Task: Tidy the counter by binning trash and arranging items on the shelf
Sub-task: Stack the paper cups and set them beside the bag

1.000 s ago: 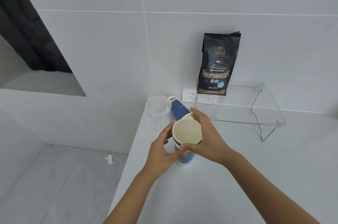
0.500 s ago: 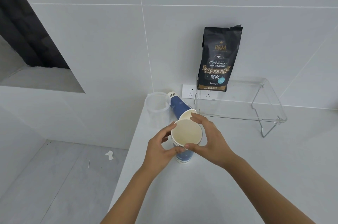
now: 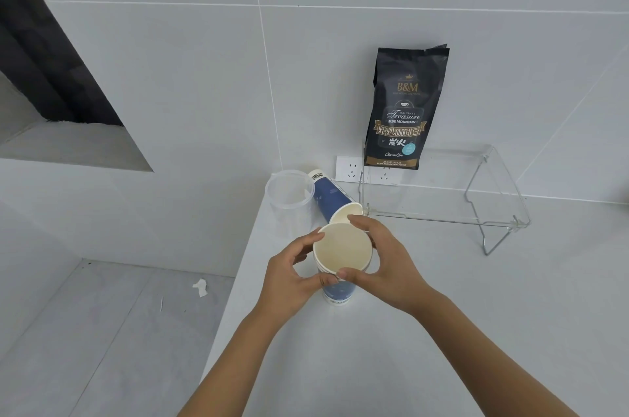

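Head view, frame centre: left hand and right hand clasp nested paper cups; only coffee bag shelved, toppled cup remains.

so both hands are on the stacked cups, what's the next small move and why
Probably lift the upright cup stack and carry it to the clear shelf. The left hand and right hand each have a grip on its rim, the cups look nested, and the shelf holds only the coffee bag at its left end. The tipped blue cup can follow.
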